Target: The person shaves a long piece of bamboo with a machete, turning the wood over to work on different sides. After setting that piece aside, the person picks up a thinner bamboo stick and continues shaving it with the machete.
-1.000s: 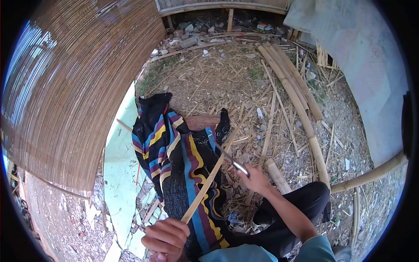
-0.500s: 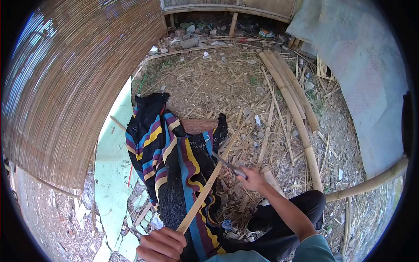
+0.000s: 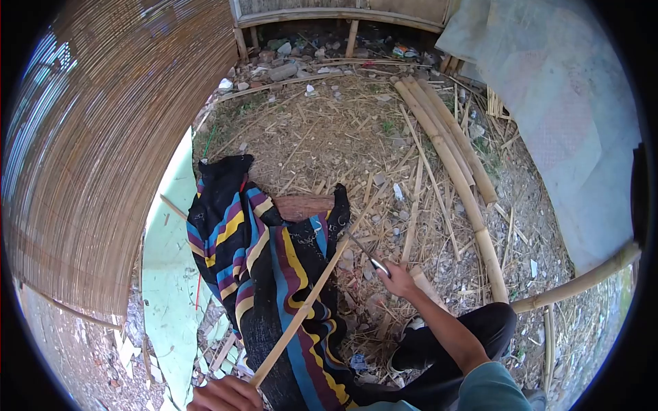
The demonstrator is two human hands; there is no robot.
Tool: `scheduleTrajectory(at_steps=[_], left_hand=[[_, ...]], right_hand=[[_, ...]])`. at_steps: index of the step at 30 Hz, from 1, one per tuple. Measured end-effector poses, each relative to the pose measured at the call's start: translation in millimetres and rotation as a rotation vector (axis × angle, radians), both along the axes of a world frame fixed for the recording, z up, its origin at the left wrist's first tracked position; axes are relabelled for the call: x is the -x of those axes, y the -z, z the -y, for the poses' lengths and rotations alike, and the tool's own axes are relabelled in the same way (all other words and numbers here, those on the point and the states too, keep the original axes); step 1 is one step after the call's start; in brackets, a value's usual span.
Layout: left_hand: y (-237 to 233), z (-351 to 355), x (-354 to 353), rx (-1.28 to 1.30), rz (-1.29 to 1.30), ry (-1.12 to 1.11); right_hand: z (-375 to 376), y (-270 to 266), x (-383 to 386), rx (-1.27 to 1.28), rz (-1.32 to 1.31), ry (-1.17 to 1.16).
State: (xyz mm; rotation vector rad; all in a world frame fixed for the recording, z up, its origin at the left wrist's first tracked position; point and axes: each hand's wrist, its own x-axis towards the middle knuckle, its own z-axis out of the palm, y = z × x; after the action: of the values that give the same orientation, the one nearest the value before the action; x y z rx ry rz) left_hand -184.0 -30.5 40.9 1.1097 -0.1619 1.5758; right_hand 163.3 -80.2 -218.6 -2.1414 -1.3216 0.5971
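- Head view, the only one. Landmark: the striped cloth [image 3: 259, 322], spread in front of you.
- Your left hand [image 3: 225, 395]: fist closed round the near end of the bamboo strip [image 3: 298, 315], at the cloth's near-left edge, low in view. Part of the hand is cut off by the frame.
- Bamboo strip: long axis slants from your left fist, near left, up and away to the right. It passes over the cloth's right part, then beyond its far-right edge above the littered ground.
- Your right hand [image 3: 397, 279]: clenched on the handle of the knife [image 3: 363, 249], to the right of the cloth and apart from it.
- Key relation: the strip lies to the left of your right hand. The blade points away and left, tip at or just beside the strip near the cloth's far-right edge. Blade and strip slant opposite ways, so their lines cross. Contact: can't tell. Cutting edge direction: can't tell, blade too thin here.
- Nearer hand: your right for that far stretch of strip, your left for the near end.
- Around: wooden block [image 3: 301, 207] just past the cloth's far edge; bamboo poles [image 3: 473, 212] on the ground, well right of the cloth.
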Motion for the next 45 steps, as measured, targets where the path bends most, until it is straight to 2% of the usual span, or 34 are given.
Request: scheduleTrajectory(at_steps=[3, 5, 8, 10, 11, 12, 13, 15, 16, 19, 20, 22, 24, 26, 28, 30, 32, 34, 36, 38, 42, 44, 45], left_hand=[[-7, -16, 4, -0.085, -0.064, 0.14], [-6, -18, 1, -0.055, -0.024, 0.12], [-9, -23, -1, 0.042, 0.048, 0.09], [-20, -33, -12, 0.032, 0.019, -0.096], [-30, -43, -13, -0.06, -0.102, 0.031], [-37, -47, -25, -0.004, 0.029, -0.073], [-46, -53, -32, 0.027, 0.019, -0.084], [-68, -62, -48, 0.058, 0.034, -0.08], [-79, -64, -56, 0.056, 0.057, -0.065], [-106, -58, -66, -0.191, -0.004, 0.014], [-112, -53, -69, -0.313, -0.022, 0.066], [-119, -47, -76, -0.362, -0.005, 0.067], [-122, -41, -78, -0.345, 0.168, 0.018], [-124, -39, -77, -0.388, 0.201, 0.022], [-125, -37, -78, -0.362, 0.353, 0.067], [-127, -45, -79, -0.3, 0.453, 0.095], [-127, -59, -79, -0.113, 0.657, 0.109], [-125, -74, -80, -0.041, 0.713, 0.089], [-120, -91, -82, 0.079, 0.77, 0.112], [-113, -99, -87, 0.103, 0.763, 0.128], [-98, -103, -103, 0.144, 0.678, 0.191], [-83, -103, -117, 0.064, 0.513, 0.164], [-76, -100, -127, 0.151, 0.467, 0.114]], right_hand=[[-4, -21, 9, -0.065, -0.079, -0.061], [-6, -23, 4, -0.092, -0.163, -0.138], [-8, -34, -3, -0.137, -0.097, -0.057], [-6, -73, -1, -0.136, -0.226, -0.005], [-4, -86, -3, -0.124, -0.396, 0.081], [-1, -98, -5, -0.11, -0.562, 0.159], [2, -112, -5, -0.125, -0.572, 0.152], [12, -135, -7, -0.345, -0.79, 0.262], [18, -142, -10, -0.367, -0.794, 0.254], [29, -160, -20, -0.581, -0.983, 0.349], [31, -170, -21, -0.6, -0.995, 0.338], [36, -190, -24, -0.72, -1.05, 0.375], [43, -199, -33, -0.787, -1.049, 0.335], [46, -204, -38, -0.9, -0.897, 0.34], [49, -205, -46, -0.965, -0.883, 0.327], [55, -210, -50, -0.935, -0.97, 0.494], [56, -217, -48, -0.995, -1.001, 0.512], [58, -224, -47, -1.041, -1.127, 0.475], [59, -228, -46, -1.025, -1.12, 0.496], [58, -225, -48, -1.003, -1.169, 0.509], [56, -218, -50, -0.947, -1.098, 0.456], [53, -222, -46, -0.928, -1.126, 0.46], [49, -219, -45, -0.925, -1.096, 0.445]])
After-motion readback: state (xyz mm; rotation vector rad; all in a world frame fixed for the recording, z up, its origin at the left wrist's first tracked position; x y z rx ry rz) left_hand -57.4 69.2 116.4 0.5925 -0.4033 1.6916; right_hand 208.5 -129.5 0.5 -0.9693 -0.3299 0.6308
